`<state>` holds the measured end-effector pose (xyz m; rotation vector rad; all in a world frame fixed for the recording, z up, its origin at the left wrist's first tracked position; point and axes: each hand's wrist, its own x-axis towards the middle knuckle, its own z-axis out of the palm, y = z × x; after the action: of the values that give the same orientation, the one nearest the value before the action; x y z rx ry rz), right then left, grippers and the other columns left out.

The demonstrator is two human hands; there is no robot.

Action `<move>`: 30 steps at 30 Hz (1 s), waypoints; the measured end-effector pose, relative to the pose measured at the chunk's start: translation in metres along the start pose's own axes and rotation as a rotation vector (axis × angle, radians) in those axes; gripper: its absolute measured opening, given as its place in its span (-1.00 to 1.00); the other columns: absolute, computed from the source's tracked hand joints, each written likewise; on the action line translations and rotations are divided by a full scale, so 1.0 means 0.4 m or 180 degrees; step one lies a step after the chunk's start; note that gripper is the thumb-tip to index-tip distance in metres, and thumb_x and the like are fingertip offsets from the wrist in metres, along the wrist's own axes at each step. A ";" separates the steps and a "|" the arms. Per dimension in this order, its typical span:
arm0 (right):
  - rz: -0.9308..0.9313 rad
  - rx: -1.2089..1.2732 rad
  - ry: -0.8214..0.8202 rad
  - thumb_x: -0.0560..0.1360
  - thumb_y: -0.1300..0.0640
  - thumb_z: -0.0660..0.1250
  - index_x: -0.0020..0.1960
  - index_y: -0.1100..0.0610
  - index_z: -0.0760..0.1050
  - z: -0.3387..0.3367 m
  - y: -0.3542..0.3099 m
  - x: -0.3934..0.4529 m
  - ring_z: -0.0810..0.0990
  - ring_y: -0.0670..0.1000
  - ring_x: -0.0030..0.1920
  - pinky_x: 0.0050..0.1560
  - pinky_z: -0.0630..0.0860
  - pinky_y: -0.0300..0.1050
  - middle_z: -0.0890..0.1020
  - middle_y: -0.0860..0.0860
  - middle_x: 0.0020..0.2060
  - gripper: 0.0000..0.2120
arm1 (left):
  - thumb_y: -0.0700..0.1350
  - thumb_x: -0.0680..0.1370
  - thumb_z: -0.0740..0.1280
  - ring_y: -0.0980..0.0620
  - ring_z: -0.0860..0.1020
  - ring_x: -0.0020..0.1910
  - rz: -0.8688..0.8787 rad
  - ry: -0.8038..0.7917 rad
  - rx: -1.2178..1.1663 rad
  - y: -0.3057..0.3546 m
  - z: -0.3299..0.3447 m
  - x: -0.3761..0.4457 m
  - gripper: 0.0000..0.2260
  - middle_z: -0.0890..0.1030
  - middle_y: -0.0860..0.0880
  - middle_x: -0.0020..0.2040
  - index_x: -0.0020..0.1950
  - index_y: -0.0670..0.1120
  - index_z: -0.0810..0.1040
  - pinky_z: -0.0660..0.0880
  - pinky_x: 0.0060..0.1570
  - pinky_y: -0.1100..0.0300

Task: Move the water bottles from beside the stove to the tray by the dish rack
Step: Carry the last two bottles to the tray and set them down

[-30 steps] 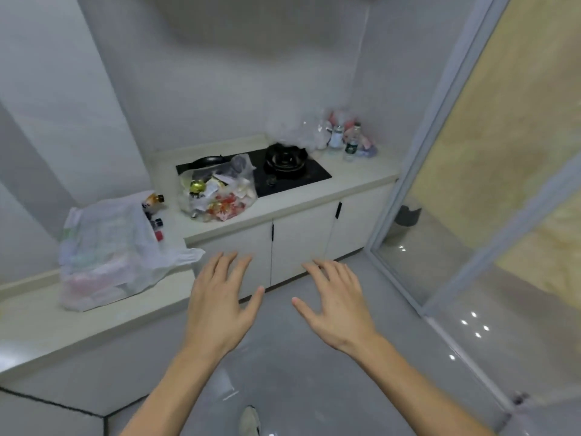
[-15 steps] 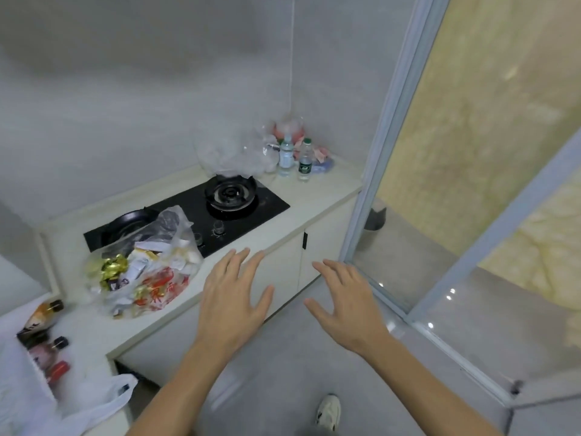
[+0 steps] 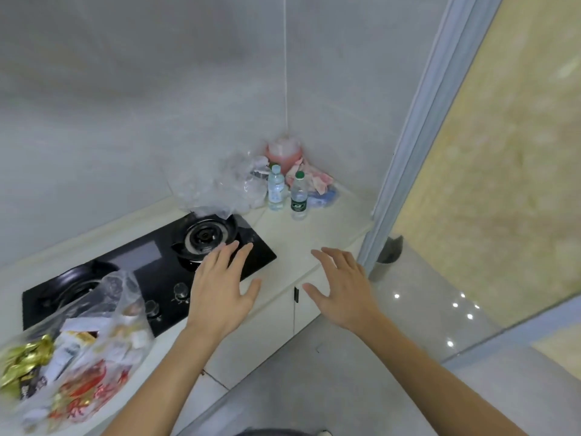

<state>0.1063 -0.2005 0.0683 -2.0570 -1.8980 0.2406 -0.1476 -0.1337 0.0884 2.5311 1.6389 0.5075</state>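
Left hand (image 3: 220,294) and right hand (image 3: 342,294): fingers spread, holding nothing, above counter edge. Two water bottles (image 3: 287,193) upright beside gas stove (image 3: 151,272).

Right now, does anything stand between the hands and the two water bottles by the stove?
Nothing visible: bare cream countertop lies between the open right hand and the green-capped bottle and blue-capped bottle.

Soft even light, blurred, warped edges

Both hands, left (image 3: 220,297) and right (image 3: 342,294), outstretched, fingers spread
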 end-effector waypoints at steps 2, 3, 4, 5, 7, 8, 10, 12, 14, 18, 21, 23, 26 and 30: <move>-0.0029 0.0020 -0.0066 0.60 -0.31 0.21 0.63 -0.08 0.21 0.001 0.032 0.086 0.25 0.05 0.57 0.55 0.23 0.06 0.32 -0.06 0.58 -0.33 | 0.24 0.60 0.18 -0.13 0.34 0.57 -0.0021 -0.0006 0.0012 0.007 0.035 0.071 -0.40 0.45 -0.06 0.55 0.60 0.02 0.39 0.36 0.51 -0.11; -0.0059 0.0020 -0.0096 0.60 -0.31 0.21 0.63 -0.08 0.22 0.005 0.048 0.130 0.25 0.05 0.57 0.55 0.23 0.05 0.32 -0.06 0.57 -0.33 | 0.24 0.60 0.19 -0.13 0.36 0.56 -0.0025 -0.0025 0.0021 0.008 0.051 0.110 -0.40 0.46 -0.06 0.54 0.59 0.01 0.40 0.39 0.50 -0.12; -0.0090 0.0011 -0.0124 0.60 -0.31 0.22 0.63 -0.07 0.22 0.012 0.064 0.175 0.25 0.05 0.57 0.55 0.25 0.06 0.33 -0.05 0.57 -0.33 | 0.24 0.60 0.18 -0.13 0.37 0.55 -0.0040 -0.0055 0.0013 0.006 0.068 0.153 -0.40 0.47 -0.06 0.53 0.58 0.01 0.40 0.41 0.48 -0.12; -0.0106 -0.0002 -0.0145 0.59 -0.31 0.22 0.62 -0.06 0.24 0.021 0.081 0.220 0.27 0.06 0.56 0.53 0.28 0.07 0.34 -0.04 0.56 -0.32 | 0.24 0.60 0.18 -0.13 0.38 0.54 -0.0064 -0.0081 -0.0010 0.003 0.088 0.199 -0.41 0.47 -0.06 0.52 0.58 0.01 0.41 0.44 0.45 -0.13; -0.0107 -0.0047 -0.0145 0.56 -0.33 0.19 0.59 -0.04 0.28 0.043 0.115 0.311 0.33 0.09 0.52 0.49 0.37 0.11 0.39 -0.02 0.53 -0.32 | 0.23 0.59 0.20 -0.13 0.39 0.52 -0.0099 -0.0107 -0.0079 -0.010 0.129 0.293 -0.41 0.47 -0.05 0.51 0.57 0.00 0.40 0.48 0.39 -0.14; -0.0089 -0.0059 -0.0156 0.55 -0.34 0.17 0.58 -0.03 0.30 0.053 0.130 0.357 0.35 0.09 0.50 0.46 0.40 0.12 0.41 -0.01 0.51 -0.31 | 0.22 0.59 0.22 -0.13 0.39 0.52 -0.0111 -0.0117 -0.0112 -0.016 0.151 0.343 -0.42 0.47 -0.05 0.50 0.57 0.00 0.40 0.50 0.36 -0.15; -0.0034 -0.0087 -0.0198 0.54 -0.34 0.19 0.58 -0.01 0.31 0.070 0.158 0.447 0.37 0.11 0.48 0.42 0.43 0.12 0.42 -0.01 0.50 -0.30 | 0.17 0.59 0.28 -0.14 0.40 0.50 -0.0147 -0.0166 -0.0175 -0.029 0.198 0.447 -0.43 0.46 -0.06 0.50 0.57 0.00 0.39 0.52 0.32 -0.16; 0.0042 -0.0068 -0.0267 0.56 -0.30 0.27 0.58 0.02 0.30 0.086 0.187 0.536 0.39 0.13 0.45 0.39 0.46 0.14 0.43 0.01 0.48 -0.30 | 0.13 0.60 0.34 -0.14 0.40 0.49 -0.0217 -0.0278 -0.0340 -0.044 0.247 0.553 -0.43 0.46 -0.06 0.51 0.58 0.00 0.37 0.50 0.35 -0.15; 0.0179 0.0005 -0.0380 0.57 -0.27 0.32 0.59 0.05 0.28 0.101 0.210 0.616 0.41 0.15 0.42 0.36 0.47 0.15 0.44 0.03 0.47 -0.29 | 0.10 0.60 0.36 -0.15 0.41 0.46 -0.0309 -0.0419 -0.0547 -0.051 0.289 0.643 -0.43 0.45 -0.06 0.50 0.59 -0.01 0.35 0.48 0.35 -0.12; 0.0481 0.0333 -0.0600 0.57 -0.22 0.38 0.61 0.07 0.20 0.124 0.247 0.774 0.37 0.19 0.48 0.44 0.41 0.15 0.38 0.08 0.53 -0.25 | 0.05 0.59 0.42 -0.14 0.42 0.47 -0.0778 -0.0630 -0.1209 -0.066 0.367 0.809 -0.37 0.43 -0.08 0.48 0.60 -0.03 0.29 0.45 0.32 -0.10; 0.0633 0.0687 -0.0688 0.54 -0.14 0.47 0.60 0.07 0.19 0.154 0.269 0.872 0.42 0.21 0.48 0.44 0.42 0.14 0.42 0.11 0.51 -0.23 | 0.02 0.56 0.49 -0.15 0.45 0.47 -0.1177 -0.0806 -0.1647 -0.085 0.426 0.917 -0.29 0.40 -0.10 0.52 0.63 -0.05 0.25 0.43 0.41 -0.08; 0.0663 0.0837 -0.0725 0.52 -0.09 0.50 0.54 0.08 0.28 0.179 0.284 0.929 0.51 0.22 0.40 0.35 0.47 0.10 0.49 0.14 0.43 -0.29 | -0.04 0.54 0.53 -0.15 0.46 0.45 -0.1273 -0.0943 -0.1829 -0.098 0.459 0.976 -0.27 0.38 -0.12 0.52 0.62 -0.07 0.26 0.43 0.42 -0.06; 0.0666 0.1047 -0.0814 0.48 -0.04 0.55 0.43 0.12 0.39 0.203 0.308 0.994 0.57 0.19 0.31 0.21 0.47 0.00 0.57 0.13 0.33 -0.38 | -0.15 0.48 0.59 -0.18 0.51 0.35 -0.1263 -0.1021 -0.1822 -0.108 0.500 1.042 -0.30 0.44 -0.15 0.40 0.55 -0.11 0.36 0.48 0.35 -0.03; 0.0610 0.1131 -0.0927 0.44 0.05 0.59 0.38 0.15 0.46 0.234 0.338 1.041 0.59 0.18 0.26 0.24 0.52 0.05 0.60 0.13 0.29 -0.41 | -0.20 0.39 0.65 -0.12 0.59 0.17 -0.1363 -0.1046 -0.1783 -0.112 0.546 1.106 -0.37 0.56 -0.05 0.20 0.40 -0.11 0.49 0.51 0.17 0.03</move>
<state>0.2412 0.2160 -0.0252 -2.0362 -1.6538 0.8993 0.0472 0.3071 -0.0268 1.7031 1.5697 0.4038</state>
